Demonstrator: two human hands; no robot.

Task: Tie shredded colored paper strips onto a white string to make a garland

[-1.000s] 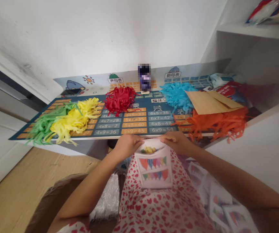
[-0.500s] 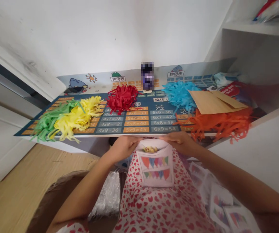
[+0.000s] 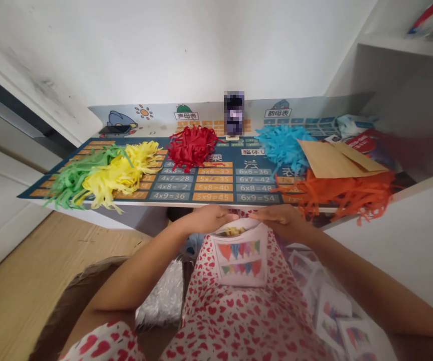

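A white printed packet (image 3: 240,263) rests upright on my lap below the table's front edge. Rows of coloured bunting flags are printed on its front. Its mouth gapes, and something yellow (image 3: 233,231) shows inside; its kind is too small to make out. My left hand (image 3: 212,218) pinches the upper left of the packet's rim with fingers closed. At the upper right, my right hand (image 3: 278,219) is also closed on the rim, its fingertips close to those of the left.
Green (image 3: 75,178), yellow (image 3: 126,173), red (image 3: 192,147), blue (image 3: 284,145) and orange (image 3: 346,198) paper-strip bundles lie on the table mat (image 3: 212,188). A brown envelope (image 3: 336,159) overlaps the orange one. Several similar packets (image 3: 332,313) lie at lower right; a cardboard box (image 3: 77,291) with silvery filling stands at lower left.
My left hand has moved right along the packet's rim, closer to my right hand. The packet's top has folded over somewhat and its mouth has narrowed. The view has shifted slightly.
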